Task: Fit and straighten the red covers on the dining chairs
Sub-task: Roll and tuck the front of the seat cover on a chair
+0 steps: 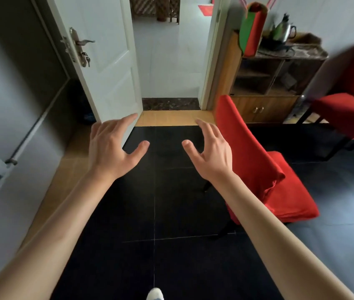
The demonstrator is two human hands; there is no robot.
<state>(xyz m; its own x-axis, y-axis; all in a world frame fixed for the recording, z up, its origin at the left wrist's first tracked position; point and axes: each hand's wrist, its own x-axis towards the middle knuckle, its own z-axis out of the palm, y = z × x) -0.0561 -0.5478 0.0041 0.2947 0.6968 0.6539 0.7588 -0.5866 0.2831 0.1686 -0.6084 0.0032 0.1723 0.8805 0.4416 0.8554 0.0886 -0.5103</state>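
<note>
A dining chair in a red cover (pixel 256 161) stands on the dark floor just right of centre, its back towards the doorway and its seat towards the right. The cover bunches in a fold where back meets seat. A second red-covered chair (pixel 351 100) stands at the far right, blurred. My left hand (pixel 111 148) and my right hand (pixel 210 150) are stretched out in front of me over the floor, fingers spread and relaxed, holding nothing. My right hand is in front of the near chair's back; whether it touches is unclear.
An open white door (pixel 106 68) with keys in its lock leads to a tiled hallway ahead. A wooden cabinet (pixel 264 87) with a kettle and a red-green roll stands behind the chairs. A grey wall with a rail runs along the left. My shoe shows at the bottom.
</note>
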